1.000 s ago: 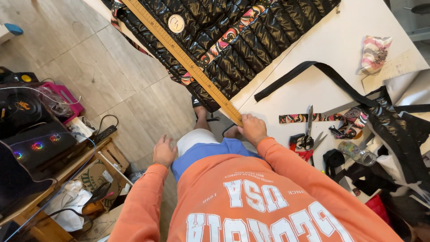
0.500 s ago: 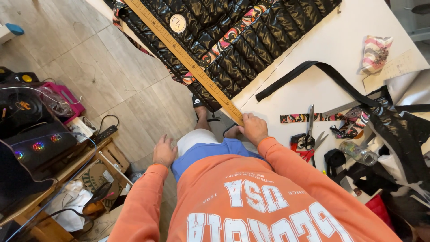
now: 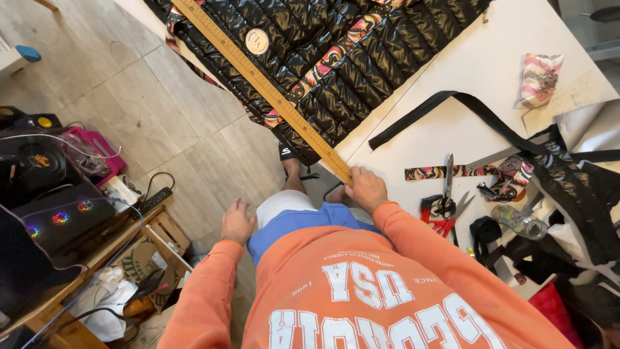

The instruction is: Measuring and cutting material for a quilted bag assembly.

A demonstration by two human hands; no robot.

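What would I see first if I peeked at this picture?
A shiny black quilted jacket spreads over the top of the white table, with a long wooden ruler lying slantwise across it. The right hand holds the ruler's near end, and red-handled scissors lie just beside it.

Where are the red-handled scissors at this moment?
In the head view, the red-handled scissors lie on the white table, just right of the right hand.

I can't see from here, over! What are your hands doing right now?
Right hand gripping the near end of the wooden ruler. Ruler lies across the black quilted jacket. Left hand resting on thigh, empty. Scissors nearby, not blocking.
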